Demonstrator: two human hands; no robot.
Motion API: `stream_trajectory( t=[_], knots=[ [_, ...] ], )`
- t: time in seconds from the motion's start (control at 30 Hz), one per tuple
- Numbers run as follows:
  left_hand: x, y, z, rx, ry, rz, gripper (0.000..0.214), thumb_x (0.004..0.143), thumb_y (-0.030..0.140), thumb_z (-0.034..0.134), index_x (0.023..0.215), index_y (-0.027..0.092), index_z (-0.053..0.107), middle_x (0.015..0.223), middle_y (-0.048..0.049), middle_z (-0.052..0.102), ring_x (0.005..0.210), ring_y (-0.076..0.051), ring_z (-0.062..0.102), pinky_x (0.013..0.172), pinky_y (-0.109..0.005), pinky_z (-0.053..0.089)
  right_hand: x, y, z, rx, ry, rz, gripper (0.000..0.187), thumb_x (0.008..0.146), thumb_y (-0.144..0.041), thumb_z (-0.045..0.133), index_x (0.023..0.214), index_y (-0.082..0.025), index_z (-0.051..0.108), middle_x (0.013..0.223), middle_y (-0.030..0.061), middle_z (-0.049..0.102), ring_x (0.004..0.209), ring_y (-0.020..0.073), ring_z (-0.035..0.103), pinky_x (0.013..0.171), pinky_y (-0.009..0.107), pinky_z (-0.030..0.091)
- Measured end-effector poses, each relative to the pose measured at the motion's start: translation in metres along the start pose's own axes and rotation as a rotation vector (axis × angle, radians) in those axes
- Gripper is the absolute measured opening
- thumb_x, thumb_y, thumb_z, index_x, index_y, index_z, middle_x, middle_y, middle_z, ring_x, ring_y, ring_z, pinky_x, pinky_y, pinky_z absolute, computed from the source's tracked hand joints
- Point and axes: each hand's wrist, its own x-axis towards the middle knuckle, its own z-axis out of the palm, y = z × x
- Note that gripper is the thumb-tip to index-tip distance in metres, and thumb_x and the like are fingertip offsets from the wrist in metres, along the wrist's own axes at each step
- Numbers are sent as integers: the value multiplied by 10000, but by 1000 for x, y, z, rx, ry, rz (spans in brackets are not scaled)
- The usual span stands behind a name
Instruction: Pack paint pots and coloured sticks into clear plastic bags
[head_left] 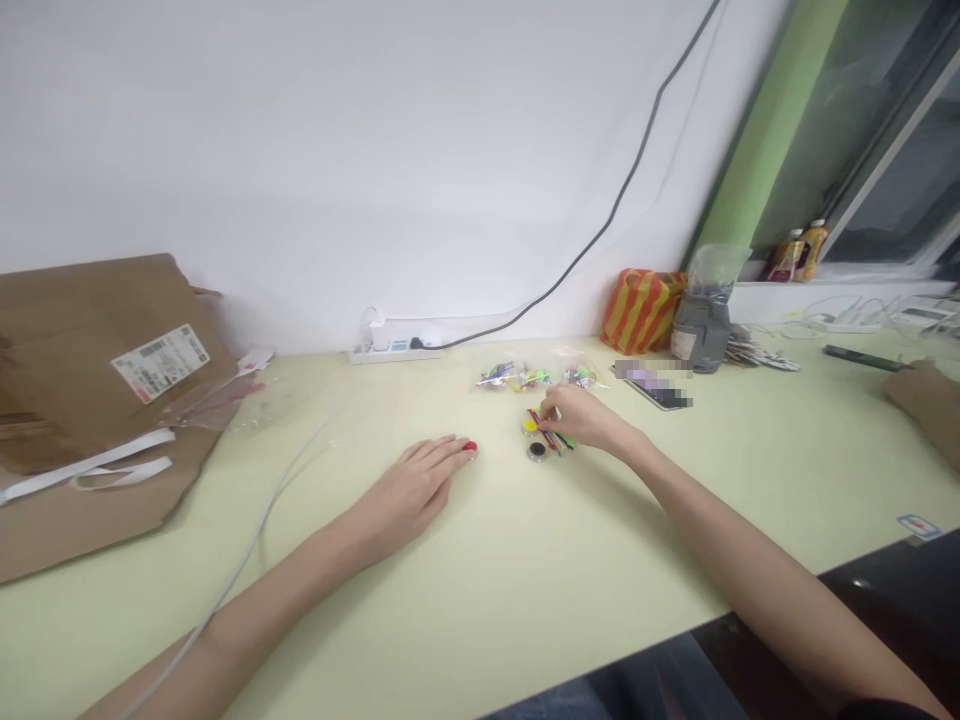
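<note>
On the pale counter (480,600), the left hand (417,486) lies palm down with its fingers stretched out, not clenched, their tips touching a small red disc (471,446). The right hand (583,416) has its fingertips bunched together over a few thin coloured sticks (556,440) and beside a yellow disc (529,427) — whether it grips any of them I cannot tell. A black disc (537,451) sits just nearer the person than the yellow one, and small clear bags (535,378) of colourful bits lie behind — all near the right hand.
</note>
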Motion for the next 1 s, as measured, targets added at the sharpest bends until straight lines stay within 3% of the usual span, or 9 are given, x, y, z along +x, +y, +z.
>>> stream_trajectory(
  t=[0.53,0.67,0.77,0.9,1.0],
  knots=[
    [1,-1,2,14,5,13,498,997,132,364,1475,239,459,1546,-59,463,1439,-228,402,1188,-454,360,2,-2,8,10,9,60,128,834,-144,650,765,-186,749,820,63,724,807,190,632,680,255,383],
    [0,-2,1,13,11,17,502,984,118,379,1459,248,473,1527,-57,486,1436,-233,408,1187,-460,363,4,1,9,0,90,-10,117,852,-150,648,779,-176,735,816,69,702,840,203,609,713,272,394],
    [-1,-1,2,10,33,39,496,977,105,377,1431,269,488,1486,-45,525,1435,-235,406,1186,-465,361,5,0,7,-12,221,-97,138,870,-120,625,784,-168,722,824,73,683,863,210,587,749,294,396],
    [0,5,2,-25,177,-13,513,986,164,420,1489,248,357,1477,-91,508,1388,-234,458,1153,-452,403,0,-19,2,156,460,-165,140,917,-153,611,844,-173,729,849,71,662,852,196,576,755,304,409],
    [2,10,1,2,365,-70,579,1005,247,461,1536,228,230,1524,-132,440,1396,-244,441,1145,-460,402,-8,-51,4,476,427,-267,110,922,-266,665,866,-193,725,776,24,636,726,151,553,676,277,414]
  ],
)
